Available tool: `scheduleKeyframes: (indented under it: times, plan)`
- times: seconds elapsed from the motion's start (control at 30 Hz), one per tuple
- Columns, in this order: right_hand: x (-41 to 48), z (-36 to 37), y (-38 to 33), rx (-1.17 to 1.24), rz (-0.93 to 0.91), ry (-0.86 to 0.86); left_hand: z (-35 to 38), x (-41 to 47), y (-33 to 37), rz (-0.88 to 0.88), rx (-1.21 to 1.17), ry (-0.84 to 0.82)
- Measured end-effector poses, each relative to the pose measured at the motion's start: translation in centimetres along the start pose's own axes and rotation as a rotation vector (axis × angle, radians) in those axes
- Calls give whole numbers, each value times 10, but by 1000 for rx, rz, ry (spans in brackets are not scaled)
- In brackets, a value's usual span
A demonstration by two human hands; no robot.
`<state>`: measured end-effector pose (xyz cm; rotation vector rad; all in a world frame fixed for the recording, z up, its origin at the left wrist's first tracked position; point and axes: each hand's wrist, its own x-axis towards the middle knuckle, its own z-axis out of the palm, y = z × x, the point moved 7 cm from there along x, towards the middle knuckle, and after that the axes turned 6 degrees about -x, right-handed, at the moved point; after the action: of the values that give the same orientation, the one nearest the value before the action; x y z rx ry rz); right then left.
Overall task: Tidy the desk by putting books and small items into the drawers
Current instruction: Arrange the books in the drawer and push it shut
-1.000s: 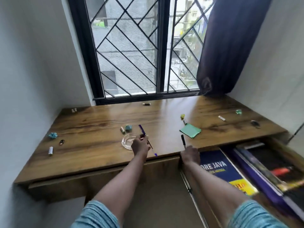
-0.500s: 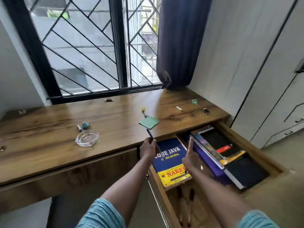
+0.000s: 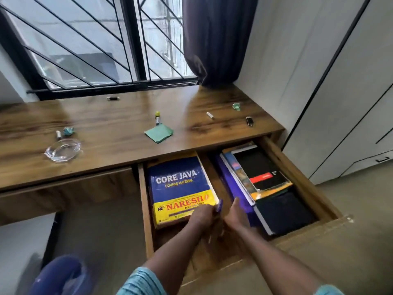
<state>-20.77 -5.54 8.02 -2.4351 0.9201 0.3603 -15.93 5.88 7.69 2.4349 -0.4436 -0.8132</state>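
Pinching the slim purple pen (image 3: 219, 206) in the left hand (image 3: 202, 216), pointing it lengthwise away toward the front edge of the surface (image 3: 119, 128). Hovering inside the open wooden drawer (image 3: 145, 199), right beside the near right corner of the blue-and-yellow Core Java book (image 3: 178, 188). Flanked closely by the right hand (image 3: 236, 213), apparently straight-fingered, holding nothing.

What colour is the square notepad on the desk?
Green; the square notepad shows best in the head view.

I saw a room in a home: a wooden counter (image 3: 119, 133) under a grilled window (image 3: 85, 50), a dark curtain (image 3: 214, 39), white wardrobe doors (image 3: 340, 103), course books (image 3: 178, 182) in its drawer (image 3: 302, 179).
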Motion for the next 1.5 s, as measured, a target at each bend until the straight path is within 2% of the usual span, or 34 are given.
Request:
scheduleKeyframes:
  times: [0.17,0.33,0.53,0.73,0.9,1.07,1.13,1.2,1.27,1.33,1.4,1.5]
  plan:
    - [0,19,7,-2,-61,-137,27,-13,-11,-94,104,-41]
    - [-9,21,7,-214,-145,-182,32,-25,-14,-143,198,-33]
    - [-18,24,9,-212,-176,-201,35,-42,-14,-155,241,39]
    - [-27,21,16,-61,-99,-181,30,-69,-11,-252,112,165]
    - [-38,-14,32,167,45,98,23,-101,-17,-347,-58,339]
    - [-71,-43,49,252,-24,350,30,-146,-5,-290,-143,438]
    - [-85,-43,64,236,36,408,39,-164,-5,-298,-233,517]
    - [-104,-45,84,248,177,392,45,-184,-7,-364,-244,621]
    - [-112,-39,102,321,274,273,52,-201,-12,-519,-267,668]
    - [-111,-35,112,439,329,161,62,-215,-19,-683,-535,680]
    - [-107,-33,122,518,334,101,67,-220,-18,-714,-783,696]
    - [-106,-42,124,477,291,59,66,-214,-14,-727,-894,688]
